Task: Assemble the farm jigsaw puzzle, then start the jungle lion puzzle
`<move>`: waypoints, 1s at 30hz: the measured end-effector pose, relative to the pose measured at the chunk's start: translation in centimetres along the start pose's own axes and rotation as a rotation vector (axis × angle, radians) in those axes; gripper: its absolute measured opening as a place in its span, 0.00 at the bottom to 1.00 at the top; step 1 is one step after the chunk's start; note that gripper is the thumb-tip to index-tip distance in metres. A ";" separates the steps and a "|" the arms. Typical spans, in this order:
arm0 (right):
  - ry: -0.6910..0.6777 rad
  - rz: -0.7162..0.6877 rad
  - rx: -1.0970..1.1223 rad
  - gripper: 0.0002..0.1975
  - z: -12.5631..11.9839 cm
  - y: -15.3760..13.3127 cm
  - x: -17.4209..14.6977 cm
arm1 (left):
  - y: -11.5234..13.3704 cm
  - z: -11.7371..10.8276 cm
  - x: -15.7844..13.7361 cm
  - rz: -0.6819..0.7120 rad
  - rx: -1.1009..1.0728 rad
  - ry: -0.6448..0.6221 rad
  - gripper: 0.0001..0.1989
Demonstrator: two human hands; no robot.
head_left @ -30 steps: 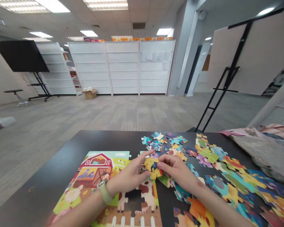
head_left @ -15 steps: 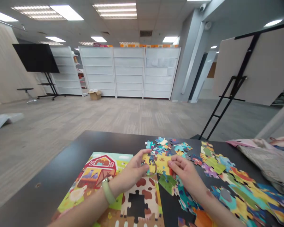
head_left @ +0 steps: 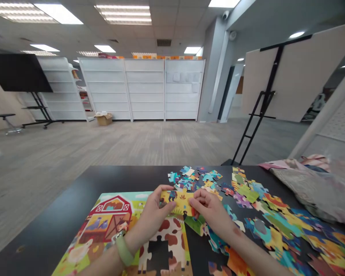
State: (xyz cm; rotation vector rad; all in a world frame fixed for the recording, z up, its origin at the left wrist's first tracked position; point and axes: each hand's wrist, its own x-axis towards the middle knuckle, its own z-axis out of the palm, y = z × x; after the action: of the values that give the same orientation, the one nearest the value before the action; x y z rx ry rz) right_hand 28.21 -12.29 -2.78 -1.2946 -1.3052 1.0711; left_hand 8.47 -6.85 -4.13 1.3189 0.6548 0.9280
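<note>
A yellow jigsaw puzzle piece [head_left: 181, 200] with a small blue figure and plants on it is held up between my two hands. My left hand [head_left: 158, 207] pinches its left side between thumb and fingers. At the piece's right side, my right hand [head_left: 206, 210] grips the edge with curled fingers. Below and to the left lies a farm jigsaw puzzle [head_left: 87, 230] with a red barn, a hen and a spotted cow. A piece-shaped gap [head_left: 158, 255] in the cow shows the black table. A green piece [head_left: 194, 225] lies partly under my right hand.
Loose puzzle pieces [head_left: 287, 226] cover the right side of the black table [head_left: 60, 214], with a further heap [head_left: 186, 178] at its far edge. A plastic-wrapped bundle [head_left: 307, 188] lies at the right. Beyond stand an easel board [head_left: 299, 73] and white shelves [head_left: 143, 90].
My view has turned to the right. My hands have brought the yellow piece slightly closer to me, and the left fingers have closed more around its edge.
</note>
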 end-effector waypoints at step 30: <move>-0.184 -0.013 -0.409 0.13 -3.1 -1.5 -1.0 | -0.3 -0.9 -2.4 0.182 0.735 -0.324 0.28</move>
State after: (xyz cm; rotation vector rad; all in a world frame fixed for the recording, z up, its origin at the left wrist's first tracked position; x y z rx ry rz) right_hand 31.00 -13.53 -0.94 -1.5083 -1.7351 0.9618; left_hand 6.61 -8.45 -4.78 2.1588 0.6506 0.6006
